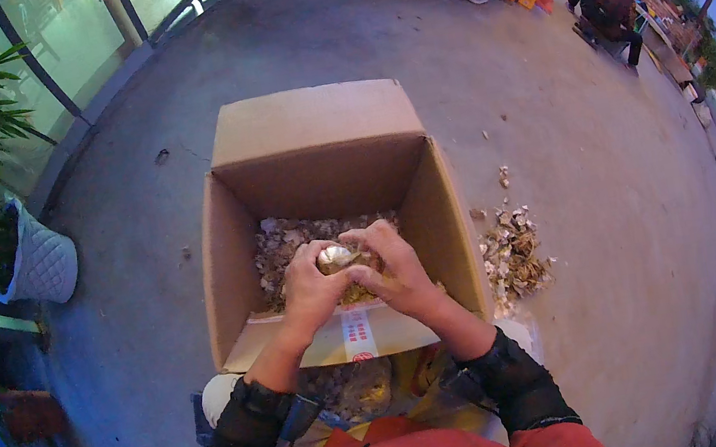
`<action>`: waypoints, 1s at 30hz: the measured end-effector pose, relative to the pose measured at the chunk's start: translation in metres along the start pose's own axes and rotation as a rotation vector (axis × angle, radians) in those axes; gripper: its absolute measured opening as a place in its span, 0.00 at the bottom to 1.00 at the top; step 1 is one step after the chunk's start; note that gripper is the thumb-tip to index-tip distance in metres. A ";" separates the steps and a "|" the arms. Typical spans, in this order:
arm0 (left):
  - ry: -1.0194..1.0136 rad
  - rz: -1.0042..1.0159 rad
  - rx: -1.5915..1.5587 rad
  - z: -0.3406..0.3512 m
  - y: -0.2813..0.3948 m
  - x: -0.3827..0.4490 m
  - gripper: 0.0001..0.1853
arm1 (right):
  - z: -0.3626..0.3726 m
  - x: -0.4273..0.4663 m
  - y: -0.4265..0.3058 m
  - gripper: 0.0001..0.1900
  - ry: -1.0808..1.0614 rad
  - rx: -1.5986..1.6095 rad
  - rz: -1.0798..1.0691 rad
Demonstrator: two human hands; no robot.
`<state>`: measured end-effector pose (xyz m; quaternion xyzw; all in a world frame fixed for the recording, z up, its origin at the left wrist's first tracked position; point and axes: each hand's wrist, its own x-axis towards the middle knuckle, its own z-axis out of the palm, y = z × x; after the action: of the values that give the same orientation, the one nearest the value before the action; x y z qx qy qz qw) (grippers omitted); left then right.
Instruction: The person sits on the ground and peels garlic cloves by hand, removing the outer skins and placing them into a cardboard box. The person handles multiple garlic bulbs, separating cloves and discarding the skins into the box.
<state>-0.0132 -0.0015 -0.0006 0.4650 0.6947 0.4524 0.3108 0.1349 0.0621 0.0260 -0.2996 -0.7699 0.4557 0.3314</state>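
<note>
A whitish garlic bulb [334, 256] sits in my left hand [313, 285], whose fingers curl around it over an open cardboard box [312, 117]. My right hand [396, 266] is beside it, thumb and fingers bent at the bulb's dry stem end; whether it grips the stem is hard to tell. Papery skins and pieces [283, 239] cover the bottom of the box below both hands. The near flap [327, 338] leans inward and bears tape with red print.
Dry skins [517, 254] lie heaped on the concrete floor right of the box. A clear plastic bag [356, 389] is under the near flap. A white planter [47, 255] stands at left. A seated person [608, 8] is far off at upper right.
</note>
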 end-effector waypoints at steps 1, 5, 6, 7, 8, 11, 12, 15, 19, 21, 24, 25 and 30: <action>0.038 0.111 0.142 0.001 -0.001 0.000 0.20 | 0.002 0.000 0.004 0.16 -0.009 0.003 -0.045; 0.015 0.198 0.250 0.005 -0.002 0.000 0.19 | 0.007 -0.003 0.012 0.15 -0.015 -0.053 -0.079; 0.022 0.216 0.254 0.004 0.003 0.000 0.19 | 0.007 -0.003 0.010 0.14 -0.003 -0.080 -0.037; 0.029 0.235 0.258 0.003 0.005 -0.001 0.18 | 0.007 -0.004 0.007 0.13 0.008 -0.107 0.006; 0.035 0.262 0.268 0.003 0.005 0.000 0.18 | 0.007 -0.005 0.005 0.12 0.019 -0.134 0.048; 0.039 0.324 0.304 -0.001 0.004 0.001 0.19 | 0.005 -0.006 0.016 0.10 -0.086 -0.292 -0.066; 0.028 0.331 0.321 -0.002 0.006 0.000 0.19 | 0.004 -0.006 0.016 0.10 -0.108 -0.296 -0.061; 0.022 0.493 0.179 0.003 0.000 0.006 0.19 | 0.000 -0.006 0.016 0.11 -0.163 -0.233 -0.016; -0.175 0.294 0.008 0.006 0.009 -0.002 0.19 | -0.008 0.000 0.014 0.13 -0.208 0.055 0.107; -0.209 0.312 0.094 0.005 0.008 -0.002 0.18 | -0.009 -0.001 0.020 0.13 -0.223 0.158 0.150; -0.229 0.273 0.261 0.006 0.004 -0.002 0.21 | -0.004 -0.005 0.028 0.11 -0.206 0.082 0.146; -0.229 0.246 0.325 0.006 0.001 -0.003 0.22 | -0.003 -0.006 0.024 0.11 -0.177 -0.051 0.111; -0.076 0.162 0.528 0.011 -0.016 -0.002 0.21 | 0.005 -0.010 0.016 0.12 -0.050 -0.318 0.010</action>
<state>-0.0089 -0.0018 -0.0195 0.6004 0.7369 0.2614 0.1675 0.1395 0.0588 0.0079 -0.3408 -0.8389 0.3370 0.2579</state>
